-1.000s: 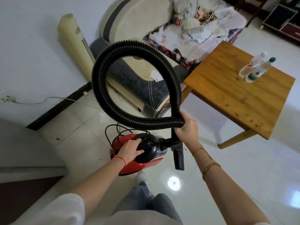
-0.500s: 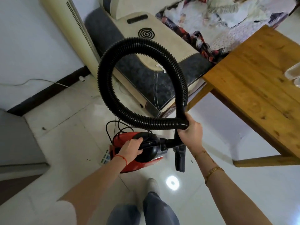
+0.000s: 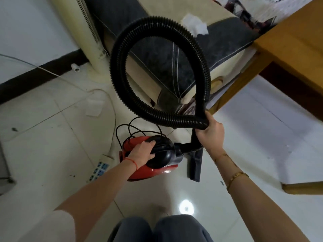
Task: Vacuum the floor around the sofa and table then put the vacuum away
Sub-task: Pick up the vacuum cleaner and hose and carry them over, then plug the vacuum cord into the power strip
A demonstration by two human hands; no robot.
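Observation:
A small red and black vacuum (image 3: 157, 165) hangs above the white tiled floor (image 3: 52, 145). My left hand (image 3: 144, 151) grips its black top handle. Its black ribbed hose (image 3: 120, 55) curls up in a big loop in front of the sofa (image 3: 157, 55). My right hand (image 3: 209, 131) grips the hose where the loop crosses itself, with the dark nozzle (image 3: 194, 165) hanging below that hand. The vacuum's black cord (image 3: 132, 128) loops up behind its body. The wooden table (image 3: 297, 41) stands at the right.
A cream tower fan (image 3: 82, 32) stands against the wall left of the sofa. A white power strip (image 3: 98, 171) and a white cable (image 3: 52, 74) lie on the floor at the left. A white tissue (image 3: 194, 26) lies on the sofa arm. My feet are below.
The view has dropped and closed in on the sofa's end and table corner; the bottles on the table are out of sight. Both hands keep their grips on the vacuum and hose.

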